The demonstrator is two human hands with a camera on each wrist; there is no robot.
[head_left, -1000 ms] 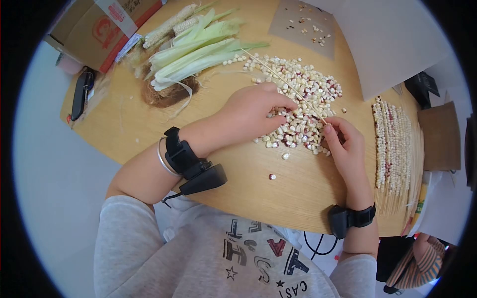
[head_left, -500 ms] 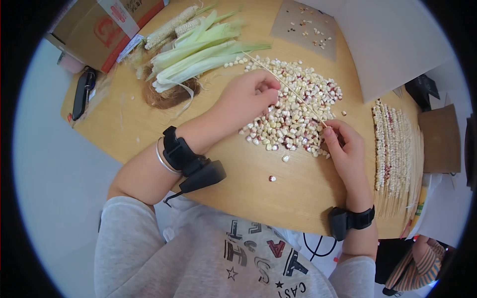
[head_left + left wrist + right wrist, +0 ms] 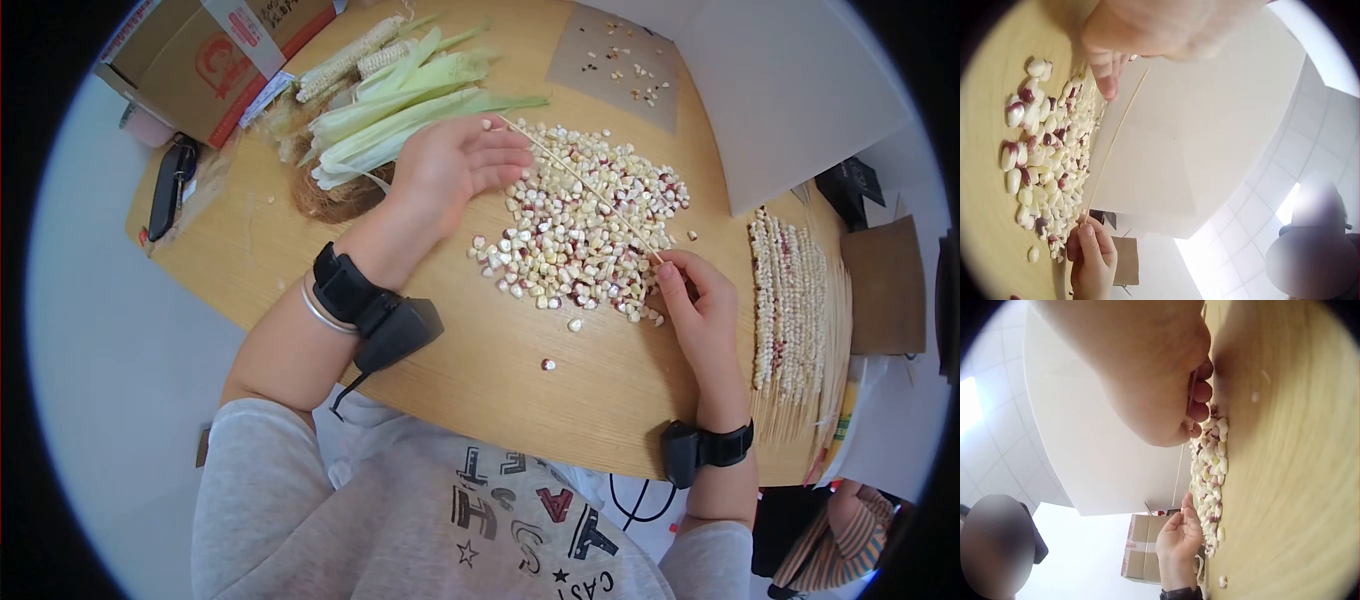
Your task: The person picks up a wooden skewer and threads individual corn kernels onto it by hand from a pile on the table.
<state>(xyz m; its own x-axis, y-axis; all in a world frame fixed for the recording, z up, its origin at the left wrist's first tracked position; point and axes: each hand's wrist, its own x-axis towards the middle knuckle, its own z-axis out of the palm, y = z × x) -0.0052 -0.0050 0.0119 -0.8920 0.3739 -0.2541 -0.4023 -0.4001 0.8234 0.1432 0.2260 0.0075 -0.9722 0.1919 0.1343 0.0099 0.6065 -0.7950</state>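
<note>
My right hand [image 3: 705, 305] pinches the near end of a thin bamboo skewer [image 3: 585, 185] between thumb and forefinger. The skewer slants up and away over a pile of white and dark red corn kernels [image 3: 590, 250]. At its far tip is my left hand [image 3: 445, 165], palm turned partly up. A single pale kernel [image 3: 487, 124] is pinched at the left fingertips, close beside the tip; the left wrist view also shows this kernel [image 3: 1133, 57] near the skewer. The other left fingers stretch out over the pile's left edge.
Corn husks [image 3: 400, 120] and bare-looking cobs [image 3: 350, 60] lie at the back left, near a cardboard box [image 3: 215, 70]. Kernel-strung skewers [image 3: 790, 300] lie in a row at right. A grey sheet [image 3: 600, 75] with scattered kernels is at the back; a white panel [image 3: 790, 90] stands beside it.
My left hand has moved from the pile, away and leftward, to the skewer's far tip, and its palm has turned up. The right hand has kept the skewer nearly still.
</note>
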